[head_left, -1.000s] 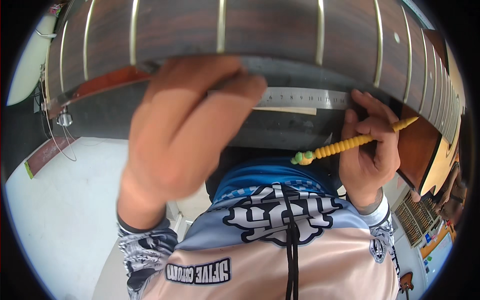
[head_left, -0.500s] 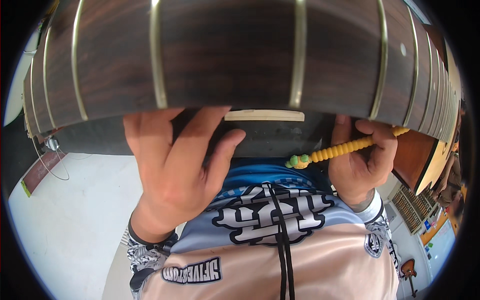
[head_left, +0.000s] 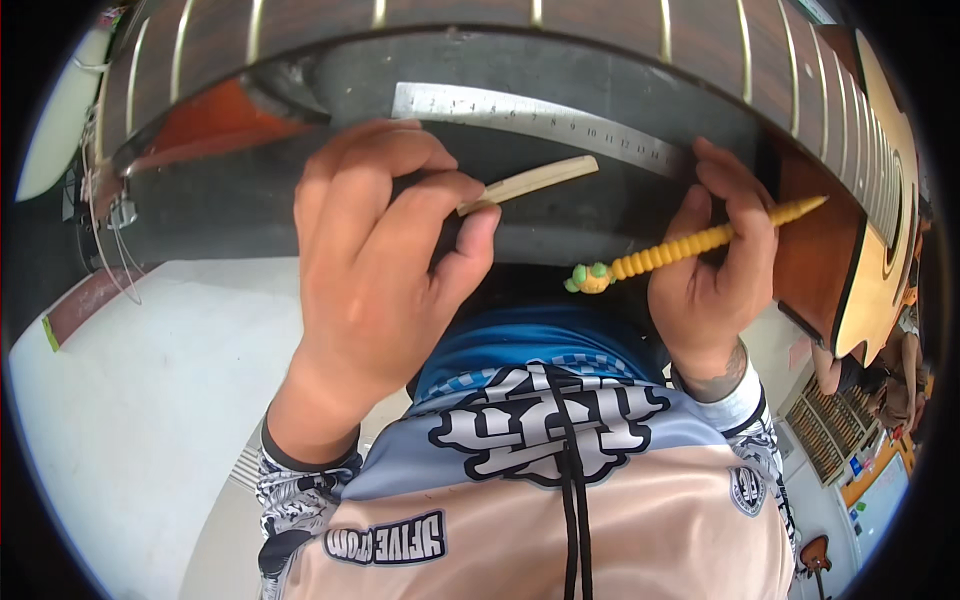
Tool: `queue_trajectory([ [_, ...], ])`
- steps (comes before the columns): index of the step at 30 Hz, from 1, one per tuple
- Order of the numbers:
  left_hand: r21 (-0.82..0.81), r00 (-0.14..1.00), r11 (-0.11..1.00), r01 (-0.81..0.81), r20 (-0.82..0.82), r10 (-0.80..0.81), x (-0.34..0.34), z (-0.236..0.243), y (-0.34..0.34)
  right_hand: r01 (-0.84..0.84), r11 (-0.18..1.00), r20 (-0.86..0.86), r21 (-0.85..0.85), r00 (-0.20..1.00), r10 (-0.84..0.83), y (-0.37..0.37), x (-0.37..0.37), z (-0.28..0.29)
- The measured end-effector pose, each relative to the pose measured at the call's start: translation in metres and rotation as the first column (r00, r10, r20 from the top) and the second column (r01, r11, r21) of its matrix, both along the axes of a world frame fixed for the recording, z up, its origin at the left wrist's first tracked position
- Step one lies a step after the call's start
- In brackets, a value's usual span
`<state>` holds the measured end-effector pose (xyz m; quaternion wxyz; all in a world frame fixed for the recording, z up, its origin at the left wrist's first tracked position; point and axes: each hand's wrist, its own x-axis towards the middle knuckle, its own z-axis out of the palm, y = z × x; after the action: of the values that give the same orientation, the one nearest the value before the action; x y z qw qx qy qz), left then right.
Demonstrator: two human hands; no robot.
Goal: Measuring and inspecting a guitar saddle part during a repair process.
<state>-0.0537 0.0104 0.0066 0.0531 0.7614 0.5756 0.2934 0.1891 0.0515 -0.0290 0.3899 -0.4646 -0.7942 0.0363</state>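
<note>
My left hand [head_left: 365,240] pinches one end of a thin cream strip shaped like a guitar saddle [head_left: 545,178]. The strip's other end tilts up to the right. Tucked between the fingers of my right hand [head_left: 715,265] is a yellow ribbed pencil [head_left: 660,258] with a green-eyed topper, its tip pointing right. A metal ruler [head_left: 545,122] lies on the black work surface [head_left: 390,235] beyond the strip. My right fingertips are at the ruler's right end; I cannot tell whether they grip it. Above it stretches a stringless guitar neck [head_left: 460,18] with metal frets.
The guitar's pale-topped body [head_left: 872,290] with brown sides stands at the right. A reddish-brown glossy part [head_left: 215,125] sits under the neck at the left. Thin wires hang by a metal fitting [head_left: 120,212]. Another person's arm [head_left: 825,367] and a small guitar [head_left: 816,553] are farther right.
My view has shifted, so the neck sits higher and the ruler shows. The cream strip, flat and apart from my left hand before, is now pinched and tilted. The pencil stays in my right hand.
</note>
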Motion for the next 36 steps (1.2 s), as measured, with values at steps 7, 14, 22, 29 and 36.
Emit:
queue_trajectory([
  [7, 0.243, 0.996, 0.97, 0.014, 0.084, -0.035, -0.005, -0.006, -0.003, -0.089, 0.986, -0.071, 0.14, 0.992, 0.1, 0.013, -0.003, -0.008],
  [14, 0.253, 0.975, 0.964, -0.085, 0.221, 0.028, 0.001, 0.002, -0.037, -0.155, 0.988, 0.148, 0.01, 0.977, 0.151, 0.003, 0.0, 0.012],
  [22, 0.26, 0.948, 0.95, -0.173, 0.306, 0.089, 0.008, 0.026, -0.083, -0.12, 0.988, 0.309, -0.101, 0.94, 0.146, 0.023, -0.012, 0.028],
  [29, 0.339, 0.967, 0.927, -0.158, 0.245, 0.076, 0.026, 0.038, -0.105, -0.062, 0.997, 0.23, 0.035, 0.972, 0.052, 0.044, -0.004, 0.01],
  [36, 0.332, 0.971, 0.934, -0.129, 0.234, 0.051, 0.041, 0.044, -0.104, -0.245, 0.957, -0.112, -0.157, 0.967, 0.23, -0.009, 0.013, 0.039],
])
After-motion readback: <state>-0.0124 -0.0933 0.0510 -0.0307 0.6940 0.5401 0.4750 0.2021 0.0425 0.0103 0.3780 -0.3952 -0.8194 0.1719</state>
